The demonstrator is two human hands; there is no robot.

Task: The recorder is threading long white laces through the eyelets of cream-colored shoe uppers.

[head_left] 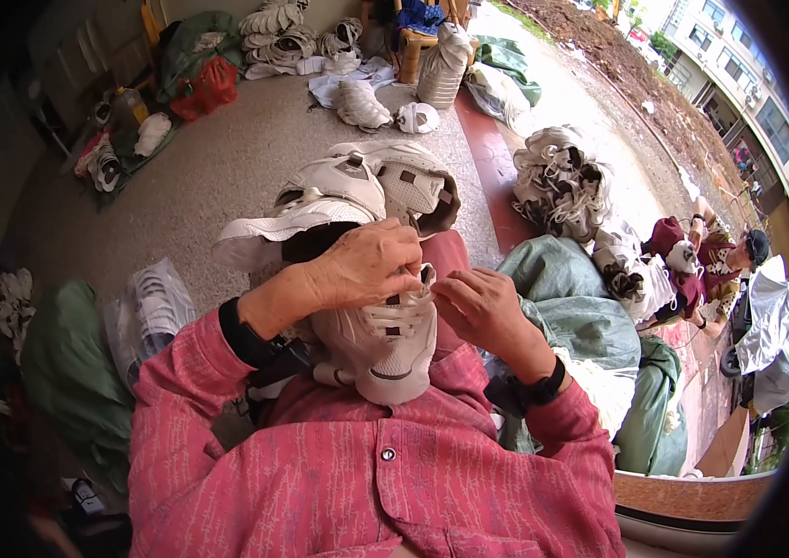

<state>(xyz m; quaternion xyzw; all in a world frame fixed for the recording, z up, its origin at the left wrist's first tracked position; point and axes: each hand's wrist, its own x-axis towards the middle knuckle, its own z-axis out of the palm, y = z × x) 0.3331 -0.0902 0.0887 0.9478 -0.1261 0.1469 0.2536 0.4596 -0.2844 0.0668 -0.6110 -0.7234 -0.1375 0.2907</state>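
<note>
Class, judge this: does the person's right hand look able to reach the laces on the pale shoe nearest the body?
Probably yes: the laces show on the pale shoe, close to the right hand, though the left hand may hide some.

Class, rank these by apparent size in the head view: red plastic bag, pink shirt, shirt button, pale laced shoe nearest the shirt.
1. Pink shirt
2. Pale laced shoe
3. Red plastic bag
4. Shirt button
Nearness makes true sizes unsure.

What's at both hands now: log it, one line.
cream shoe: toe toward red shirt | left hand: at shoe opening | right hand: at opening's edge, grip unclear | other shoes: just beyond
</note>
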